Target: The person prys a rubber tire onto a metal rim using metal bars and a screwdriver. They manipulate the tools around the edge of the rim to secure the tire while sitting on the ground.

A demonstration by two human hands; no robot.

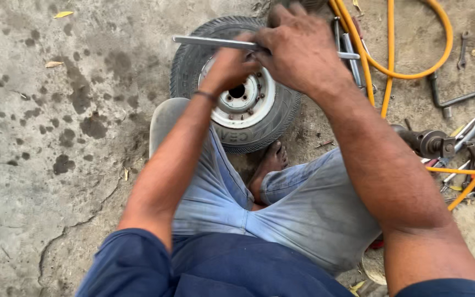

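Observation:
A small black tyre [193, 60] on a white steel rim [246, 107] lies flat on the concrete in front of my crossed legs. A long grey metal bar [207, 41] stretches level over the wheel. My left hand [229, 66] is closed around the bar above the rim. My right hand [298, 47] is closed on the same bar just to the right, hiding its middle. The bar's far end sticks out right of my right hand. My bare foot [273, 159] rests against the tyre's near side.
An orange hose [391, 60] loops over the ground at the upper right. An impact tool [430, 143], loose wrenches and sockets [468, 159] lie at the right. The concrete at the left is stained and cracked, with dry leaves [61, 15].

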